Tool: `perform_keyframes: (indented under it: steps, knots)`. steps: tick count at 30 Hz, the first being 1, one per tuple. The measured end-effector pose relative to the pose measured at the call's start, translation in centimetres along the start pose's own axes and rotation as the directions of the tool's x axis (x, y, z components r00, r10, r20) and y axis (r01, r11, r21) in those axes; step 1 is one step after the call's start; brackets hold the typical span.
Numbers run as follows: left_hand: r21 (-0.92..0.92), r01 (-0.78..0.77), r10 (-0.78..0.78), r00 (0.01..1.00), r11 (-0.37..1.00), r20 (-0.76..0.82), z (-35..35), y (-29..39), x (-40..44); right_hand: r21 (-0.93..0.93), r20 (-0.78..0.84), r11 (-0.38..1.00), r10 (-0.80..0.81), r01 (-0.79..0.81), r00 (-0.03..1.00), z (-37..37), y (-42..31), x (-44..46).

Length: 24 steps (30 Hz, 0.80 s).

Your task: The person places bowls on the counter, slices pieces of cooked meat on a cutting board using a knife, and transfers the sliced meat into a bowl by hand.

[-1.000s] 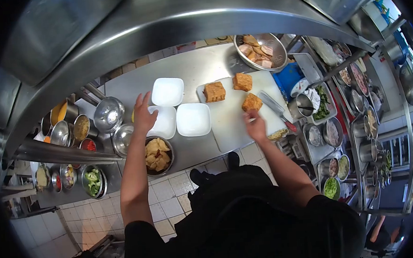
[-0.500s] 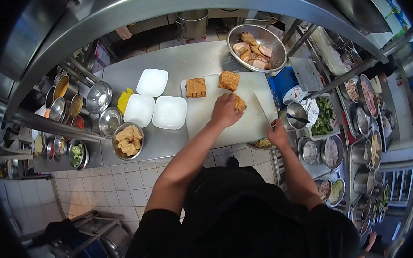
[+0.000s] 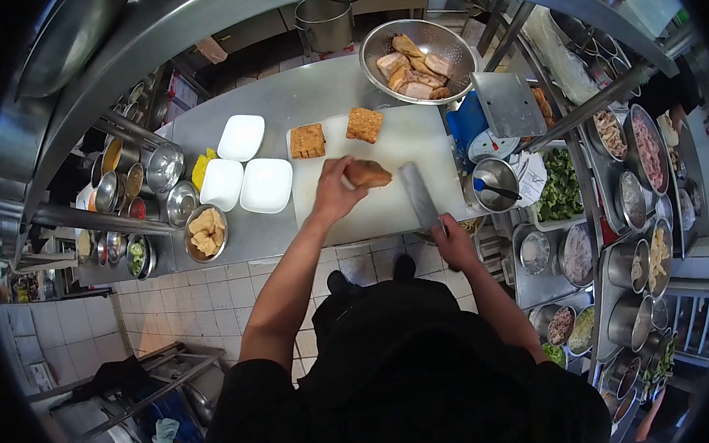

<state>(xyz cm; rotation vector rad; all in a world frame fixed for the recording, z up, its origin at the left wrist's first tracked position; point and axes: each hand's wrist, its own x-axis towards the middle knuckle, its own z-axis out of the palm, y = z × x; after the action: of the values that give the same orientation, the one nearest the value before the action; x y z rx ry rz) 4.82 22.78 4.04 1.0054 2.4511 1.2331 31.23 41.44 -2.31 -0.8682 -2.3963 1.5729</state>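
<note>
My left hand (image 3: 338,192) grips a piece of roast pork (image 3: 368,173) over the middle of the white cutting board (image 3: 334,223), with a smooth brown side showing. In my right hand (image 3: 456,244) is a cleaver (image 3: 419,195), its broad blade angled up and left over the board's right part, apart from the meat. Toward the back of the board lie two more crisp-skinned pork blocks: one with cut lines along its front edge (image 3: 307,141), the other to its right (image 3: 364,125).
Three white square bowls (image 3: 266,185) stand left of the board. Behind it is a colander of meat pieces (image 3: 373,51). A blue scale (image 3: 464,125) and a steel pot (image 3: 483,201) stand at the right. A steel bowl of pale yellow chunks (image 3: 207,232) sits at the front left.
My left hand has lifted and turned the pork piece so another side shows. The cleaver has swung so its flat face shows more. The whole view has shifted a little.
</note>
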Motion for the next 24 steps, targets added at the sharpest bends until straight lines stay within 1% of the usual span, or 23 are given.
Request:
perform_keyframes:
  steps: [1,2,3,4,5,6,7,8,9,10,11,13,14,16,17,19,20,21,22,23,24]
  knots:
    - [0.030,0.017,-0.018,0.999,0.999,0.028,-0.1,-2.1,-1.3,-0.341,0.000,0.909,-0.254,0.239,0.967,0.0,0.2,0.9]
    - [0.028,0.016,-0.016,1.000,0.999,0.025,-0.3,-3.6,-2.8,-0.305,-0.049,0.951,-0.074,0.056,0.996,-0.6,-2.4,1.0]
    - [0.110,0.015,-0.023,0.997,0.994,0.075,-0.8,-4.6,-4.1,-0.309,-0.046,0.949,-0.083,0.065,0.995,-0.8,-2.8,1.5]
    - [0.193,0.013,-0.038,0.992,0.981,0.122,-1.1,-5.6,-5.1,-0.348,-0.143,0.937,-0.072,0.018,0.987,-0.9,-3.2,2.0]
    - [0.193,0.020,-0.043,0.993,0.981,0.113,-1.5,-5.6,-6.1,-0.381,-0.236,0.924,-0.061,-0.035,0.970,-0.7,-3.7,2.1]
    - [0.163,0.013,-0.032,0.993,0.987,0.116,-1.8,-5.5,-6.9,-0.412,-0.236,0.911,-0.129,0.022,0.963,-0.1,-4.1,1.9]
    - [0.132,0.007,-0.023,0.992,0.991,0.121,-1.9,-5.6,-7.6,-0.415,-0.226,0.909,-0.132,0.027,0.965,0.7,-4.5,1.6]
    - [0.090,0.004,-0.017,0.989,0.996,0.147,-1.9,-5.8,-7.7,-0.279,-0.144,0.960,-0.078,0.035,0.987,1.8,-5.3,0.9]
    - [0.088,0.008,-0.021,0.989,0.996,0.144,-1.8,-5.9,-7.7,-0.138,-0.055,0.990,-0.036,0.028,0.998,2.9,-6.1,0.4]
    - [0.069,0.014,-0.024,0.988,0.997,0.154,-1.6,-5.9,-7.6,-0.102,-0.012,0.992,-0.082,0.080,0.997,4.2,-7.0,-0.2]
    - [0.050,0.020,-0.028,0.986,0.999,0.166,-1.3,-5.9,-7.5,-0.098,0.110,0.995,0.014,-0.003,0.994,4.5,-9.9,-1.1]
    - [0.046,0.039,-0.046,0.985,0.998,0.165,-1.2,-5.4,-7.3,-0.174,0.178,0.981,-0.054,0.085,0.983,6.7,-10.0,-1.4]
    - [0.042,0.030,-0.036,0.988,0.999,0.148,-1.2,-5.6,-7.1,-0.179,0.174,0.981,-0.050,0.081,0.984,7.4,-10.6,-1.5]
    - [0.030,0.017,-0.020,0.991,0.999,0.134,-1.3,-6.1,-6.8,-0.238,0.247,0.964,-0.056,0.117,0.967,8.4,-11.8,-1.5]
    - [0.028,0.034,-0.038,0.991,0.999,0.131,-1.7,-6.1,-6.8,-0.244,0.244,0.963,-0.052,0.113,0.968,8.8,-12.4,-1.5]
    - [0.020,0.052,-0.054,0.990,0.998,0.127,-2.0,-6.1,-7.1,-0.402,0.253,0.911,0.009,0.097,0.967,9.3,-13.3,-1.6]
    - [0.027,0.058,-0.061,0.991,0.998,0.123,-2.0,-6.1,-7.2,-0.407,0.250,0.909,0.012,0.094,0.968,9.7,-13.2,-1.7]
    - [0.034,0.060,-0.064,0.991,0.998,0.116,-2.1,-6.1,-7.1,-0.484,0.253,0.868,0.015,0.113,0.967,10.2,-13.0,-1.5]
    - [0.031,0.054,-0.057,0.992,0.998,0.115,-2.2,-6.0,-7.0,-0.556,0.254,0.821,0.018,0.131,0.967,10.6,-12.9,-1.3]
    - [0.045,0.036,-0.041,0.993,0.998,0.111,-2.1,-6.0,-7.1,-0.559,0.249,0.820,0.021,0.126,0.968,11.0,-13.3,-1.2]
    - [0.059,0.019,-0.025,0.994,0.998,0.108,-2.0,-5.9,-7.2,-0.602,0.237,0.790,0.035,0.118,0.971,11.7,-13.7,-0.9]
